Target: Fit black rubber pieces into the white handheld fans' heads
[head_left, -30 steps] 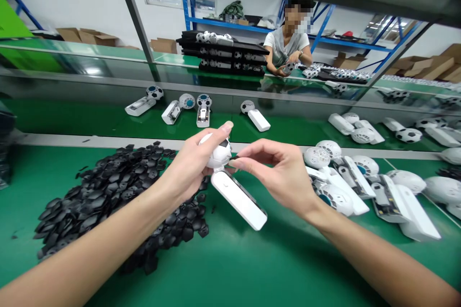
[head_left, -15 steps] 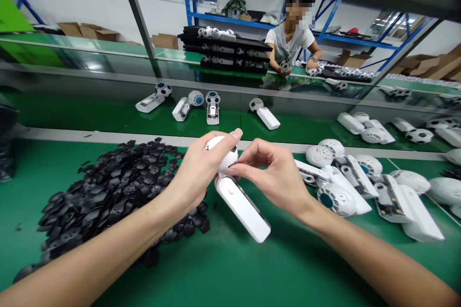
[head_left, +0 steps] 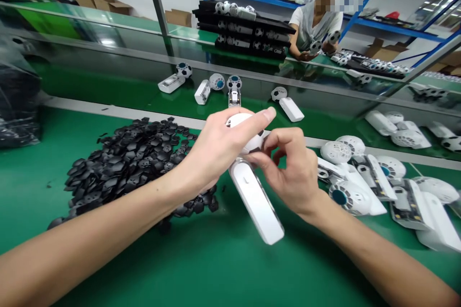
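Note:
My left hand (head_left: 230, 141) is wrapped around the round, football-patterned head of a white handheld fan (head_left: 256, 204), thumb across the top. The fan's long white handle tilts down to the right, its lower end above the green table. At the right side of the head, my right hand (head_left: 288, 168) has thumb and forefinger pinched against the edge; whatever is between the fingertips is hidden. A pile of small black five-sided pieces (head_left: 122, 168) lies left of the fan. To the right is a heap of white fan parts (head_left: 360, 172), some with open handles.
Several ball-headed fans, one a closed white fan (head_left: 291, 109), lie on the green strip beyond the pale ledge (head_left: 90, 109). A clear bag (head_left: 18, 91) stands at left. Across the line, a person (head_left: 317, 29) handles similar ball heads beside stacked black trays (head_left: 248, 33).
The view has shifted, so the table things sit differently in the picture. Both hands stay on the fan; my right fingers are more curled at the head's edge.

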### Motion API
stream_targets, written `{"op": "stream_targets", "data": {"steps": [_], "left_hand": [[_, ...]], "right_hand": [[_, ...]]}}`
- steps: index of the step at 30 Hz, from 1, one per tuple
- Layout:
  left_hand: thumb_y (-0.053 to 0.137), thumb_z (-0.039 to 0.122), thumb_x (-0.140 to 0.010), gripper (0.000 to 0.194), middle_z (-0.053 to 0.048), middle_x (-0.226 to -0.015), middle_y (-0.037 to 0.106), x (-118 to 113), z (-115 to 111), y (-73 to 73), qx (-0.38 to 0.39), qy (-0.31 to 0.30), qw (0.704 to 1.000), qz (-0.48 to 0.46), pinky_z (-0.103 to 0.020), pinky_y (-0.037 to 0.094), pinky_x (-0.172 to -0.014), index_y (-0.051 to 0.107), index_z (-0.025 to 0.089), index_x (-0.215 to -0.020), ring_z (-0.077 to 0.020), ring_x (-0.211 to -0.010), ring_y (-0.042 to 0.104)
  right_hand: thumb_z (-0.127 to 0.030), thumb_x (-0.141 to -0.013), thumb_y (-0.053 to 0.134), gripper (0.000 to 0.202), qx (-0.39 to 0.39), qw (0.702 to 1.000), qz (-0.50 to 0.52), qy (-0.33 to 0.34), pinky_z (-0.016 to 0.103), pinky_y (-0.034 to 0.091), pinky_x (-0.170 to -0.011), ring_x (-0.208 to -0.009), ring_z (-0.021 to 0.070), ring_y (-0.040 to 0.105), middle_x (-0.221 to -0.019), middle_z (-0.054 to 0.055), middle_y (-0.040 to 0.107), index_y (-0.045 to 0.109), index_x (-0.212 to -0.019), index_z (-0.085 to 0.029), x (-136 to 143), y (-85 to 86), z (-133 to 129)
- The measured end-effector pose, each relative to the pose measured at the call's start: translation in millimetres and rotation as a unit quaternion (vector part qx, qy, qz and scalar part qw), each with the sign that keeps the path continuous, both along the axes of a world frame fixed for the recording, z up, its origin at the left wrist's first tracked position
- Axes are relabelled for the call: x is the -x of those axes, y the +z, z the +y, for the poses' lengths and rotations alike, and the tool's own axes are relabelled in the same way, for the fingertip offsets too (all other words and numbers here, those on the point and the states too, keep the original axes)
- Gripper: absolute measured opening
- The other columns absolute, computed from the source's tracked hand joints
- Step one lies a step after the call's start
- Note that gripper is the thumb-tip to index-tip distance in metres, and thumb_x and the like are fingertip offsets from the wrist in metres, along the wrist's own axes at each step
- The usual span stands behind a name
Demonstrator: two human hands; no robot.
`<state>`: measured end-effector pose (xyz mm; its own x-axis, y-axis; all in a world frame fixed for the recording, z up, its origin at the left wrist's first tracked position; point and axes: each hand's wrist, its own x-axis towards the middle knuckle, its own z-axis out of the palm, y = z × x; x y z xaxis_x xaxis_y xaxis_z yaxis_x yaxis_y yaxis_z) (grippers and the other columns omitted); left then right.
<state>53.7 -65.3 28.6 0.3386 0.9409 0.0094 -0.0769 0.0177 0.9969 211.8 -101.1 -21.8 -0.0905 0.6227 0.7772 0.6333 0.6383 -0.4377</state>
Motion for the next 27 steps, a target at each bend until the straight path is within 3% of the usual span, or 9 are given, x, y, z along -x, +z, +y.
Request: {"op": "stream_targets", "data": {"steps": [2,4,9,10,12,15,17,20,27], "left_hand": [[0.085,0.05,-0.088,0.042,0.001,-0.071,0.051,1,-2,6.8,-0.002,-0.009,1.0,-0.012,-0.022,0.032,-0.047,0.063,0.017,-0.074,-0.0095,-0.059,0.044],[0.084,0.05,-0.09,0.04,0.001,-0.073,0.054,3,-1,12.4,-0.024,-0.004,1.0,-0.014,-0.023,0.034,-0.049,0.064,0.018,-0.076,-0.0104,-0.061,0.047],[0.091,0.052,-0.084,0.039,-0.002,-0.087,0.067,16,22,12.5,-0.215,0.106,0.971,-0.007,-0.03,0.047,-0.059,0.066,0.024,-0.092,-0.0171,-0.07,0.062],[0.093,0.053,-0.083,0.041,-0.003,-0.091,0.068,18,28,9.2,-0.261,0.13,0.956,0.008,-0.032,0.049,-0.061,0.066,0.025,-0.094,-0.0187,-0.073,0.064],[0.094,0.053,-0.083,0.042,-0.004,-0.099,0.07,21,39,0.0,-0.333,0.155,0.928,0.058,-0.034,0.05,-0.067,0.067,0.025,-0.098,-0.021,-0.082,0.066],[0.092,0.049,-0.086,0.039,-0.005,-0.108,0.072,21,47,-16.2,-0.383,0.149,0.904,0.119,-0.035,0.052,-0.077,0.067,0.025,-0.103,-0.0229,-0.094,0.068],[0.092,0.046,-0.087,0.038,-0.005,-0.111,0.073,19,49,-24.6,-0.395,0.136,0.899,0.133,-0.034,0.052,-0.079,0.066,0.024,-0.103,-0.0234,-0.097,0.068],[0.092,0.045,-0.086,0.039,-0.005,-0.113,0.075,16,48,-29.3,-0.385,0.127,0.903,0.141,-0.033,0.052,-0.077,0.066,0.023,-0.104,-0.0227,-0.093,0.069],[0.093,0.05,-0.082,0.039,-0.006,-0.12,0.076,18,36,-16.3,-0.283,0.109,0.945,0.124,-0.03,0.05,-0.082,0.073,0.024,-0.103,-0.0269,-0.104,0.07]], "right_hand": [[-0.045,-0.112,0.064,0.027,-0.069,0.996,-0.052,-0.02,0.026,0.037,-0.051,-0.054,0.0115,0.06,-0.075,-0.005,0.066,0.052,-0.098,-0.026,1,-0.6,4],[-0.048,-0.109,0.067,0.028,-0.06,0.997,-0.053,-0.019,0.026,0.037,-0.051,-0.054,0.0115,0.057,-0.074,-0.005,0.063,0.053,-0.102,-0.025,1,7.9,6],[-0.031,-0.101,0.081,0.019,-0.083,0.994,-0.065,0.017,0.026,0.044,-0.058,-0.06,0.0116,0.06,-0.074,-0.004,0.068,0.067,-0.094,-0.021,9,35.2,-9],[-0.029,-0.101,0.081,0.02,-0.061,0.991,-0.109,0.043,0.027,0.045,-0.061,-0.062,0.0119,0.063,-0.074,-0.004,0.071,0.068,-0.089,-0.021,12,34.6,-15],[-0.027,-0.101,0.081,0.019,0.071,0.971,-0.205,0.098,0.028,0.044,-0.062,-0.068,0.0134,0.069,-0.077,-0.004,0.076,0.073,-0.085,-0.021,20,25.2,-27],[-0.028,-0.1,0.082,0.011,0.259,0.908,-0.313,0.104,0.03,0.037,-0.06,-0.076,0.018,0.075,-0.084,-0.003,0.081,0.079,-0.09,-0.024,30,3.2,-38],[-0.031,-0.099,0.083,0.009,0.292,0.885,-0.356,0.072,0.032,0.032,-0.058,-0.08,0.0215,0.076,-0.087,-0.001,0.081,0.081,-0.092,-0.025,36,-6.5,-41],[-0.032,-0.093,0.088,0.016,0.275,0.878,-0.39,0.034,0.033,0.032,-0.056,-0.079,0.0237,0.075,-0.085,0.003,0.079,0.08,-0.086,-0.021,45,-9.8,-45],[-0.011,-0.089,0.083,0.016,0.159,0.891,-0.425,0.003,0.033,0.04,-0.052,-0.069,0.0221,0.07,-0.077,0.006,0.074,0.073,-0.078,-0.018,60,-15.6,-58]]}}
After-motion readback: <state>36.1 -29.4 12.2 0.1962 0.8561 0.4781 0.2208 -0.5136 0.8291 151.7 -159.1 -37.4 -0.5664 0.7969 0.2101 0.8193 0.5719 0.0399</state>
